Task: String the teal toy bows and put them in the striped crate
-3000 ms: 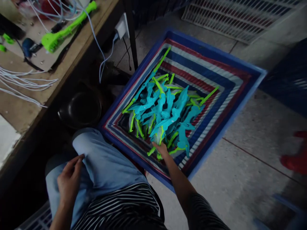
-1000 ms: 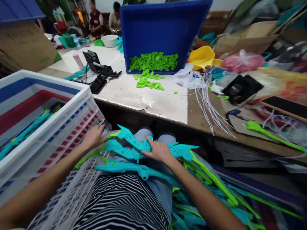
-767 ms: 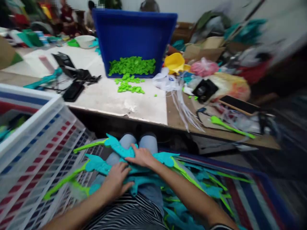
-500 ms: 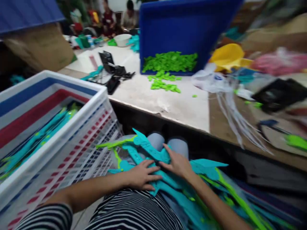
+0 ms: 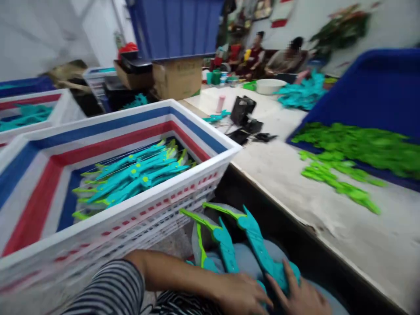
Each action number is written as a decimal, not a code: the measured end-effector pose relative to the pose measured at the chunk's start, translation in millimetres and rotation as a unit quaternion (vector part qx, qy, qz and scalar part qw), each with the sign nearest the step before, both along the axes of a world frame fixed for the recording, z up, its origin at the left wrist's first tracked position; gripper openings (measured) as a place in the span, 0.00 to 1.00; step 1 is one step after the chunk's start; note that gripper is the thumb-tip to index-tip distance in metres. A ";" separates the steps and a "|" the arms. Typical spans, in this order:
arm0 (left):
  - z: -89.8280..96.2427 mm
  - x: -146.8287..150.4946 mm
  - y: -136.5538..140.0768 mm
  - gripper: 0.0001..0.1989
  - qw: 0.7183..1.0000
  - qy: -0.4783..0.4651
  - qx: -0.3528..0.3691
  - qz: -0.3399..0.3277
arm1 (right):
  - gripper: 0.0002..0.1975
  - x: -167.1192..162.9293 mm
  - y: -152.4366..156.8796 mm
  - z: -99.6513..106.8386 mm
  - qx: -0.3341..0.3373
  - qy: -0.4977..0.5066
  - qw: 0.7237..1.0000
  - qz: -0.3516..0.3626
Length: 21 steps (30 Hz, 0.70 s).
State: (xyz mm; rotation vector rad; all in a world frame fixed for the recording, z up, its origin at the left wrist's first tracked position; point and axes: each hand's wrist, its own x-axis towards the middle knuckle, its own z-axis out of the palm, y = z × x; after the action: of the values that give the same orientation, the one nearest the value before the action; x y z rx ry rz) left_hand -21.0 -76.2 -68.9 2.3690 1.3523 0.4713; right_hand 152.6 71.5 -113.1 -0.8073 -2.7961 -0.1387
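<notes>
Several teal plastic toy bows [image 5: 226,249] with lime-green ends lie across my lap, fanned out at the bottom of the view. My left hand [image 5: 241,294] reaches over the nearer ones, its blurred fingers bent against their edges. On the right, my right hand [image 5: 300,295] grips the farthest bow, thumb and forefinger on either side of its teal body. The lower parts of the bows are hidden behind my hands and the frame edge. More toy bows [image 5: 138,173] lie stacked inside a white crate [image 5: 173,181] to my left.
A striped sheet [image 5: 54,175] lines the crate. Right of it, the pale worktop [image 5: 282,170] carries loose lime-green pieces [image 5: 341,183], a tilted blue bin [image 5: 377,87] and a black device [image 5: 243,111]. A teal pile [image 5: 303,92] and two people are farther back.
My view has swung left, bringing the crate to the middle. The hands and bows now appear lower in view. My fingers, spread flat before, are now bent about the bows.
</notes>
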 end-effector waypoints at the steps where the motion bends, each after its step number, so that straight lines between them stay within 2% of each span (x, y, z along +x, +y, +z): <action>1: 9.1 -4.0 6.4 0.16 0.999 -0.016 0.002 0.040 | 0.28 -5.3 -7.9 7.9 0.003 0.010 0.999 -0.036; 4: 27.9 -16.6 38.8 0.21 0.990 -0.025 0.000 0.139 | 0.25 -14.5 -15.2 34.9 -0.010 0.018 0.998 -0.054; 6: 26.3 -18.9 66.0 0.29 0.991 0.008 -0.029 0.131 | 0.22 -10.6 -7.2 54.4 -0.011 0.038 0.998 -0.055; 9: 7.0 -10.5 93.7 0.38 0.993 0.045 -0.072 0.076 | 0.18 1.4 18.9 84.3 0.001 0.065 0.995 -0.076; 11: -8.3 -0.4 100.4 0.37 0.993 0.042 -0.073 0.079 | 0.17 3.1 50.1 100.7 0.003 0.074 0.991 -0.109; 14: -23.6 18.7 103.0 0.36 0.991 0.024 -0.069 0.111 | 0.16 -12.1 118.1 114.0 -0.018 0.085 0.983 -0.160; 18: -29.7 46.4 107.1 0.41 0.986 0.003 -0.077 0.146 | 0.15 -50.5 217.3 113.3 -0.042 0.181 0.960 -0.211; 21: -28.2 55.9 110.2 0.45 0.983 0.007 -0.110 0.145 | 0.15 -77.1 270.8 104.2 -0.036 0.221 0.949 -0.221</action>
State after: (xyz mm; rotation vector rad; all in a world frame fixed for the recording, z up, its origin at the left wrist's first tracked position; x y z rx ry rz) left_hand 34.9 34.1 -97.1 2.0114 1.6733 0.3632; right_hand 75.6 342.3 -8.9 -1.2936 -2.1794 0.0672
